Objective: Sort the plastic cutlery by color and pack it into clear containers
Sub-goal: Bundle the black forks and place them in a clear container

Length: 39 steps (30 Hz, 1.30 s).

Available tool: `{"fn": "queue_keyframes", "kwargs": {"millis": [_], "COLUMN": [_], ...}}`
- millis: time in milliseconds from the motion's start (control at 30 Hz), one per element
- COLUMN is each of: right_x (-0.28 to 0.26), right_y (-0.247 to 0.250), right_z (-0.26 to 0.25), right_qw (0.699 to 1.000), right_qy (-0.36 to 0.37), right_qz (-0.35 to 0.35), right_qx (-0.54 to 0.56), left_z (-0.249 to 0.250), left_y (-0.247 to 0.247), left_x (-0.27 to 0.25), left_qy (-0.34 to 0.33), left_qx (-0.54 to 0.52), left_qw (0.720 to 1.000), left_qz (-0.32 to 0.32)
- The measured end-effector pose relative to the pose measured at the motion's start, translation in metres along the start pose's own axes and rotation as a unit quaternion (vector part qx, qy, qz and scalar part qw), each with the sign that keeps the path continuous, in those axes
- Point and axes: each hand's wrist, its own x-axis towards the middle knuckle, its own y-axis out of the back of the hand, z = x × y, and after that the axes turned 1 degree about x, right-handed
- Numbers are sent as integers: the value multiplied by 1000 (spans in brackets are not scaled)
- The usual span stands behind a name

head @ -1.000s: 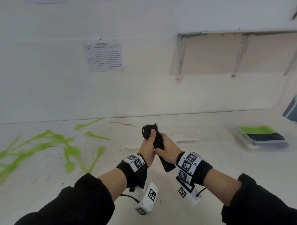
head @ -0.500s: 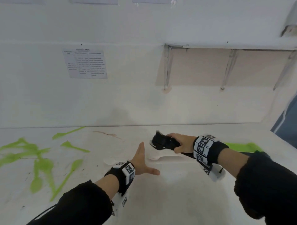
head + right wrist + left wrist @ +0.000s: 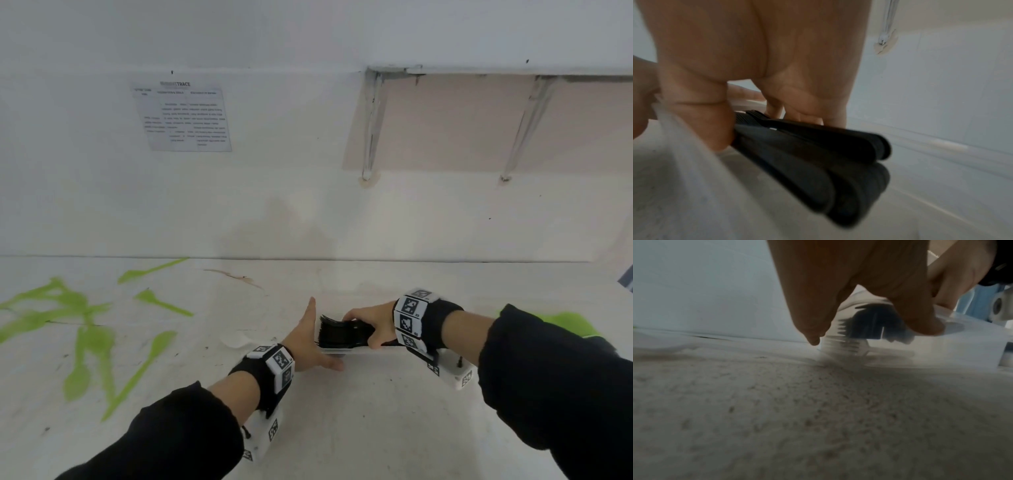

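The bundle of black forks (image 3: pixel 342 334) sits low in the clear container (image 3: pixel 346 350) w/ tines toward our left; we're setting it in, approx centre of the white table (image 3: pixel 342 428). Our right hand (image 3: pixel 368 323) grips the bundle from above, thumb on the near side & fingers curled over the far side; right wrist view shows the black handles (image 3: pixel 818 162) fanned out under the palm, not yet let go. Our left hand (image 3: pixel 310 342) is spread flat, fingers straight, pressed against the container's left end to steady it; left wrist view shows the thumb (image 3: pixel 920 324) on the rim & the tines blurred through the clear wall (image 3: pixel 941 350).

Progress, as we judge it: black batch is going in but isn't released yet, and no lid shows on this box. Left to do: lots of green cutlery (image 3: pixel 85 329) lies scattered loose on the table's left side, well apart from our hands, none of it gathered. At far right, behind our right sleeve (image 3: pixel 548 377), a patch of green (image 3: pixel 575 325) shows; prob a packed green lot, but mostly hidden, can't tell. So roughly mid-task: black nearly done, most green still to collect & box
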Motion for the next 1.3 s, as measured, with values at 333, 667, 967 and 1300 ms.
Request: {"fn": "queue_keyframes", "kwargs": {"millis": [333, 667, 967, 1300], "right_x": [4, 5, -3, -6], "right_y": [-9, -9, -5, -2], "right_z": [-15, -16, -24, -8], "right_qw": [1000, 996, 996, 997], "right_qy": [-12, 7, 9, 42], "right_qz": [-7, 80, 79, 11], "right_qx": [-27, -22, 28, -61], "left_z": [-7, -11, -11, -10], "left_y": [0, 0, -1, -1], "left_x": [10, 12, 9, 8], "left_qy": [-24, -49, -49, -62], "left_qx": [-44, -66, -64, -91], "left_qw": [998, 996, 996, 992], "left_qz": [-22, -38, -38, -59]}}
